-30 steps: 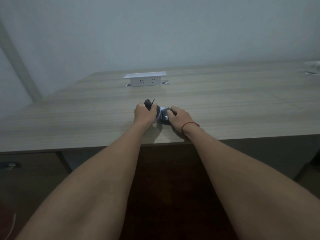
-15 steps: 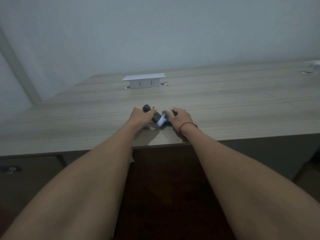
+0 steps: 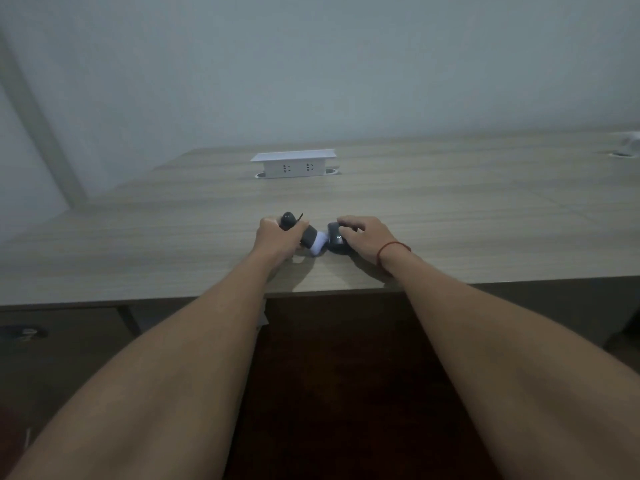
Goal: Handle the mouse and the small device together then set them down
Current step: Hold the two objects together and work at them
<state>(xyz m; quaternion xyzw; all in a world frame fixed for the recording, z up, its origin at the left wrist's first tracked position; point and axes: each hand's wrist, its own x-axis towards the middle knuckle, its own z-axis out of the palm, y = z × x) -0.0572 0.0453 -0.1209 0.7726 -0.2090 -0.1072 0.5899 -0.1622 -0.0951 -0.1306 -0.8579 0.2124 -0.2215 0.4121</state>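
Observation:
My left hand [image 3: 277, 237] is closed around a small dark device [image 3: 309, 237] with a rounded black top, a thin strap and a white lower end. That white end points right and touches or nearly touches the black mouse [image 3: 336, 241]. My right hand [image 3: 367, 237], with a red string on the wrist, lies over the mouse and grips it. Both objects sit low on the wooden table [image 3: 450, 220], close to its front edge. My fingers hide much of the mouse.
A white pop-up socket box [image 3: 293, 164] stands at the back middle of the table. A white object [image 3: 628, 147] sits at the far right edge. Below the table's front edge the floor area is dark.
My hands have drawn slightly apart; the device now lies tilted, its white end toward the mouse. The device was more upright a second ago.

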